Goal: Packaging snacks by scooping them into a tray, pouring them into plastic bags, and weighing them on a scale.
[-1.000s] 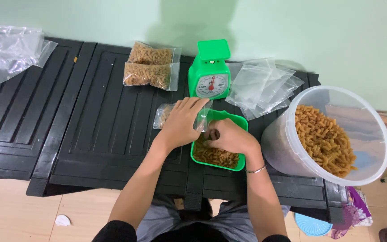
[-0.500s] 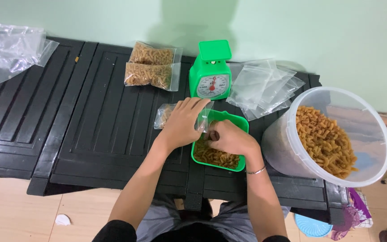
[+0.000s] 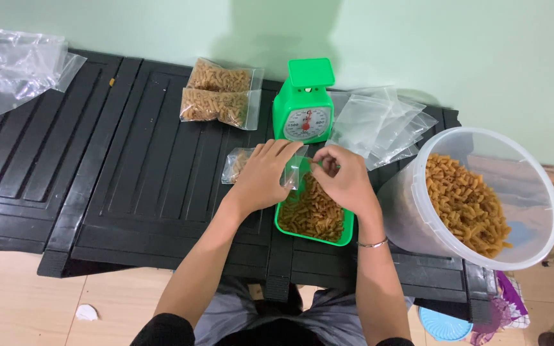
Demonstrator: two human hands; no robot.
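A: Head view, centre of frame. Report the hands.

B: The left hand (image 3: 263, 174) lies palm down on a small clear bag (image 3: 242, 163), fingers curled over its open mouth and holding it against the black table (image 3: 129, 166). The bag is partly filled with brown snack pieces.

A: Right hand?

B: The right hand (image 3: 347, 179) is above the far end of the green tray (image 3: 347, 229), its fingers (image 3: 323, 165) pinched closed at the bag's mouth. Whether they grip snack pieces cannot be determined.

A: Tray position?

B: Just right of the bag, lower centre, holding loose snack pieces (image 3: 315, 211).

A: Surroundings?

B: A green dial scale (image 3: 304, 102) stands at upper centre, behind both hands. Two filled bags (image 3: 219, 95) lie to its left; a stack of empty bags (image 3: 379, 122) lies to its right. A clear bucket (image 3: 520, 192) of the same snack sits at the right edge. More empty bags (image 3: 17, 67) lie in the upper left corner.
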